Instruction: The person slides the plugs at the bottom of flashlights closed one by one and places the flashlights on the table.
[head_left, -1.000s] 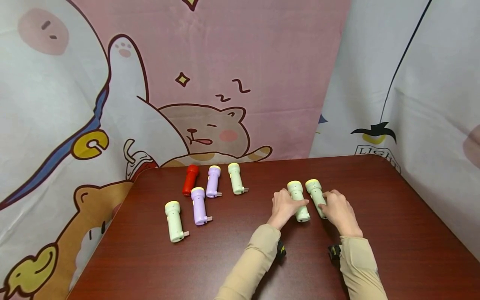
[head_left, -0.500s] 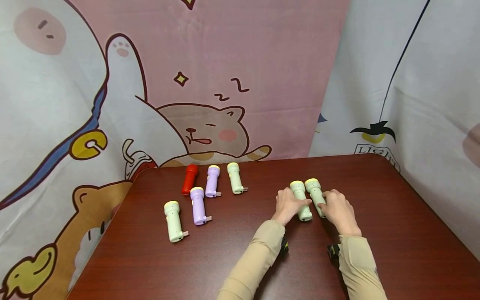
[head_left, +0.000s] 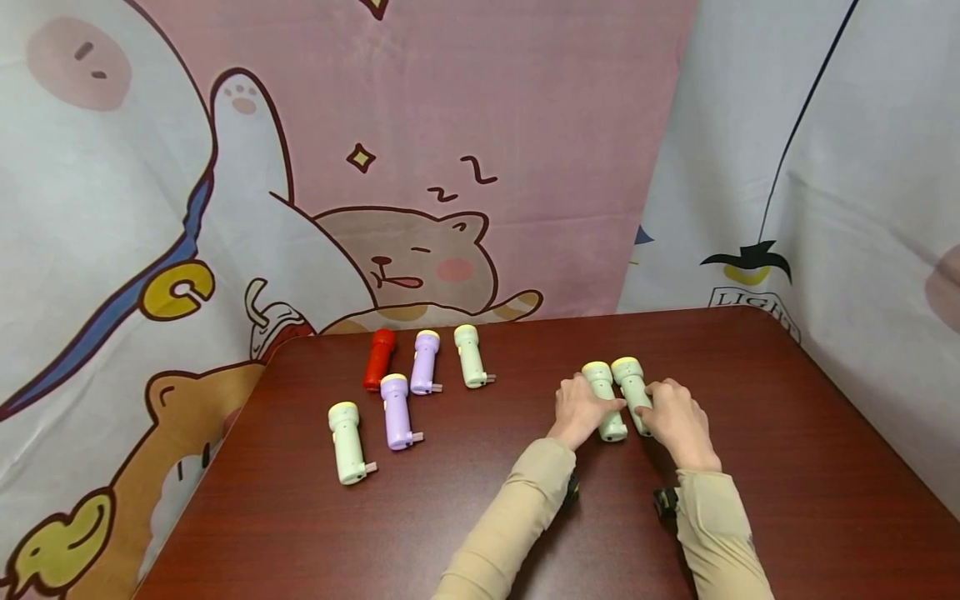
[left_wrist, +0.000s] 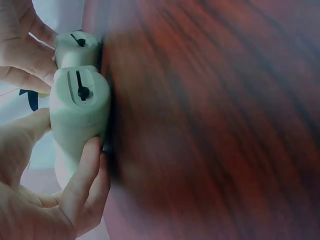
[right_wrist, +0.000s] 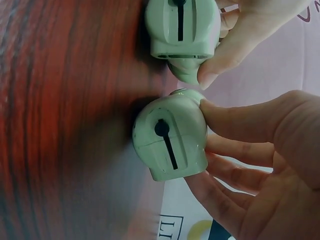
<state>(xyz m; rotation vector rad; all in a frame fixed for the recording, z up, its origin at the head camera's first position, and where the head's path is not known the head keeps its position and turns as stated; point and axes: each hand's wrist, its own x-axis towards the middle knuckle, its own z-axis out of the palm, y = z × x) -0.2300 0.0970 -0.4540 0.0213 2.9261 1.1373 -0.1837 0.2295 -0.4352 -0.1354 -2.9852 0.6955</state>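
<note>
Head view: the left green flashlight [head_left: 603, 389] and the right green flashlight [head_left: 632, 388] are lying on the tabletop [head_left: 300, 542], right of its middle and toward the far edge. Their long axes are running roughly from far edge to near edge, tails slanting slightly toward the right edge. The left hand [head_left: 581, 414] is gripping the left green flashlight between thumb and fingers from its left side; the right hand [head_left: 678, 423] is gripping the right green flashlight from its right side. The heads are lying just beside each other; the views are not confirming contact.
</note>
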